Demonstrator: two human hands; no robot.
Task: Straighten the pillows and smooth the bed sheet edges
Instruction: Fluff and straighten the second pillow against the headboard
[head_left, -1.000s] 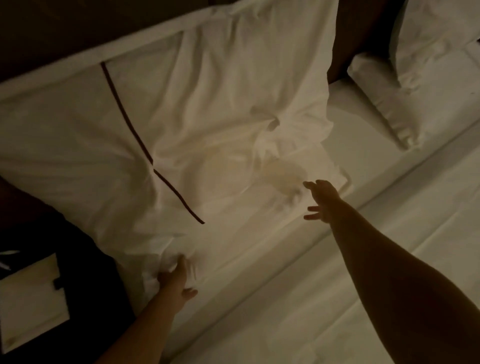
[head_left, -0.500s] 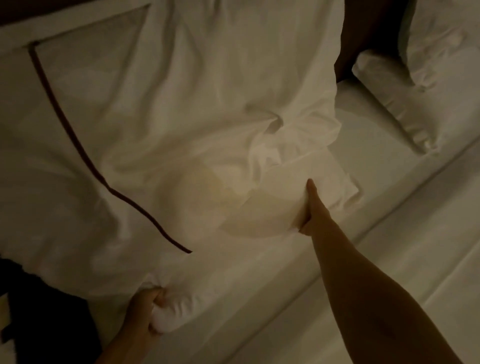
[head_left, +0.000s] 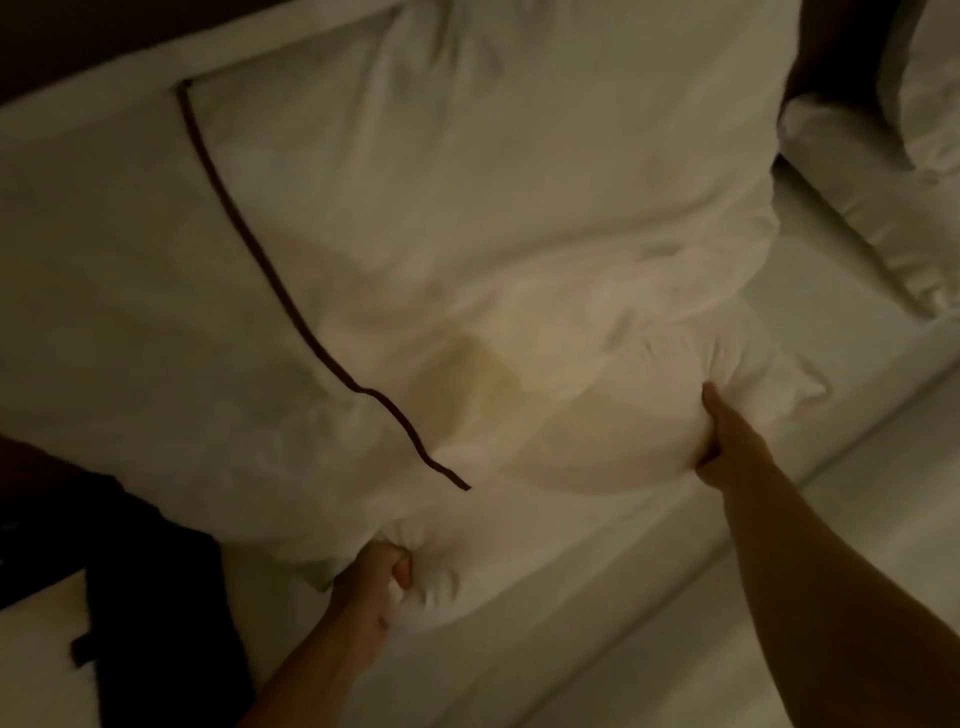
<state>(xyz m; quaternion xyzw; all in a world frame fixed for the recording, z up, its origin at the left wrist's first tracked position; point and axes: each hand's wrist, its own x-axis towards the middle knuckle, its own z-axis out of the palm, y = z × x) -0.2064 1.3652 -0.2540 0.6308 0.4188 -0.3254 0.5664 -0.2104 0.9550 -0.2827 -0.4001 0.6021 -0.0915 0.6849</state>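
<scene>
A large white pillow (head_left: 493, 218) with a dark red piping line fills the middle of the view, lying against the headboard in dim light. My left hand (head_left: 371, 587) is closed on the pillow's near left corner, bunching the fabric. My right hand (head_left: 727, 436) grips its near right corner, thumb on top and fingers tucked under. A second white pillow (head_left: 872, 197) lies at the far right. The white bed sheet (head_left: 649, 597) runs under both pillows, with a folded edge crossing diagonally at the lower right.
A dark headboard (head_left: 78, 47) spans the top left, with a dark gap between the two pillows. A dark object (head_left: 145, 561) with a pale sheet of paper (head_left: 36, 654) on it sits off the bed's left side.
Both hands went from reaching with fingers apart to gripping the pillow's near corners. The right hand now bunches the corner, and the pillow looks fuller and flatter.
</scene>
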